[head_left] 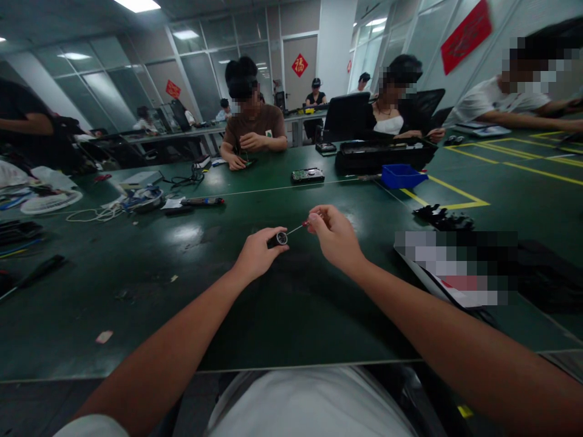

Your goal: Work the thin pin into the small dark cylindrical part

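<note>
Dim light from ceiling panels (137, 5), pale glare on the tabletop (150, 258) (wide-angle slant near edges).

Black cylinder (279, 239); red-handled tool (305, 224); green tabletop (182, 303); blue bin (403, 176)

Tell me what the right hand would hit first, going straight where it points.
Probably the cylinder in the left hand: the rod in the right hand points toward it, though depth is unclear.

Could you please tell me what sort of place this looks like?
Probably an electronics repair or assembly workroom: people work around a long green table, which holds a hard-drive-like unit and a blue bin.
</note>
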{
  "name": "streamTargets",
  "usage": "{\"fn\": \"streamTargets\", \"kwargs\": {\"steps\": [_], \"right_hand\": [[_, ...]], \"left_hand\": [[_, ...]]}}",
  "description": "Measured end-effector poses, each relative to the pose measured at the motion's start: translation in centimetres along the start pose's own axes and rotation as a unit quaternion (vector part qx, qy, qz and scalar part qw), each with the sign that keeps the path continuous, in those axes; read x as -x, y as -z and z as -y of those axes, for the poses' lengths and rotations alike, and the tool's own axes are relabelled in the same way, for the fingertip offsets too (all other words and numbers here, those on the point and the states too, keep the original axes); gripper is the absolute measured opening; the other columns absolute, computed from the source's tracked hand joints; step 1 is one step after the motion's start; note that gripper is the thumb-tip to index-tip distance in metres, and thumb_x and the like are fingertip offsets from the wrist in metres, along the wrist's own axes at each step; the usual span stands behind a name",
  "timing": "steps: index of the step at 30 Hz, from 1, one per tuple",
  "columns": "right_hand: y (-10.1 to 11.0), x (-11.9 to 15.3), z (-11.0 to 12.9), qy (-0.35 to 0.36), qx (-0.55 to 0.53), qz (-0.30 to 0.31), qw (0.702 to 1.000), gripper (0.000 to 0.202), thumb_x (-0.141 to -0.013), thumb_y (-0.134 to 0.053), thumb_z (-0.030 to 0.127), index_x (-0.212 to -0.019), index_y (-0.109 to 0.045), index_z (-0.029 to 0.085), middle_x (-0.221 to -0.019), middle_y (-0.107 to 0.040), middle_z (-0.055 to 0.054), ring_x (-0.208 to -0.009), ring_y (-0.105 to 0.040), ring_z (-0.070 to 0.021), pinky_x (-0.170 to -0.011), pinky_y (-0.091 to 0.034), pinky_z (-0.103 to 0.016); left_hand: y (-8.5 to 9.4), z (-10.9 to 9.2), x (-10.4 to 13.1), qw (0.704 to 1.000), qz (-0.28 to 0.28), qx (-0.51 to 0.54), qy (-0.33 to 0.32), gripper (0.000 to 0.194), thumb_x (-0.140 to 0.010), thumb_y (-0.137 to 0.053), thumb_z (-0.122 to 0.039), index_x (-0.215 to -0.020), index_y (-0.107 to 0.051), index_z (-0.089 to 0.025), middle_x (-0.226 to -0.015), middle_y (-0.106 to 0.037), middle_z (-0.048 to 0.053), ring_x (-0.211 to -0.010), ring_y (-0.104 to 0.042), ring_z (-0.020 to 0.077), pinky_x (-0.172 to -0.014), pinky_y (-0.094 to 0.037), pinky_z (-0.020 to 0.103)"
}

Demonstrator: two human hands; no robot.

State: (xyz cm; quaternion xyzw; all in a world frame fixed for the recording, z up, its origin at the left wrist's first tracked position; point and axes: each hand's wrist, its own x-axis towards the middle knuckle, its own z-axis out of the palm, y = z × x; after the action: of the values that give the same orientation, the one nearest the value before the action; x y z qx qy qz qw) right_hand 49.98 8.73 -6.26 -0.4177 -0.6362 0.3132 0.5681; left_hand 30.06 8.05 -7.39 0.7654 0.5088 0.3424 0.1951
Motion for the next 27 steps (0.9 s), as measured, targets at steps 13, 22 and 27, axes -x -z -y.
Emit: {"fn": "streamTargets", "kwargs": {"steps": [13, 22, 27], "right_hand": [[0.5, -1.4, -1.4, -0.145, -0.179, -0.044, 0.972, 0.026, -0.089, -0.057, 0.048, -0.082, -0.055, 0.023, -0.072, -0.059, 0.000, -0.061, -0.057, -0.0137, -0.062, -0.055, -0.031], [0.3, -0.8, -0.9, -0.055, -0.080, -0.083, 0.992, 0.024, -0.094, -0.051, 0.046, -0.088, -0.056, 0.023, -0.076, -0.063, 0.000, -0.065, -0.059, -0.0139, -0.059, -0.049, -0.028], [0.5, -0.7, -0.3, -0.025, -0.079, -0.102, 0.991, 0.021, -0.095, -0.049, 0.044, -0.091, -0.055, 0.024, -0.077, -0.062, 0.000, -0.068, -0.060, -0.0140, -0.063, -0.049, -0.029]], "left_hand": [[-0.2, -0.4, 0.0, 0.999, 0.001, 0.016, -0.052, 0.042, -0.081, -0.073, -0.018, -0.123, -0.067, -0.022, -0.121, -0.068, 0.007, -0.114, -0.061, 0.0214, -0.104, -0.044, 0.039], [-0.4, 0.5, -0.2, 0.998, 0.041, -0.033, -0.020, 0.045, -0.084, -0.069, -0.022, -0.128, -0.062, -0.023, -0.122, -0.066, 0.008, -0.113, -0.061, 0.0241, -0.103, -0.045, 0.041], [-0.3, -0.1, 0.1, 0.996, 0.085, -0.035, -0.014, 0.036, -0.091, -0.057, -0.026, -0.127, -0.059, -0.021, -0.123, -0.063, 0.010, -0.112, -0.059, 0.0253, -0.100, -0.046, 0.041]]}}
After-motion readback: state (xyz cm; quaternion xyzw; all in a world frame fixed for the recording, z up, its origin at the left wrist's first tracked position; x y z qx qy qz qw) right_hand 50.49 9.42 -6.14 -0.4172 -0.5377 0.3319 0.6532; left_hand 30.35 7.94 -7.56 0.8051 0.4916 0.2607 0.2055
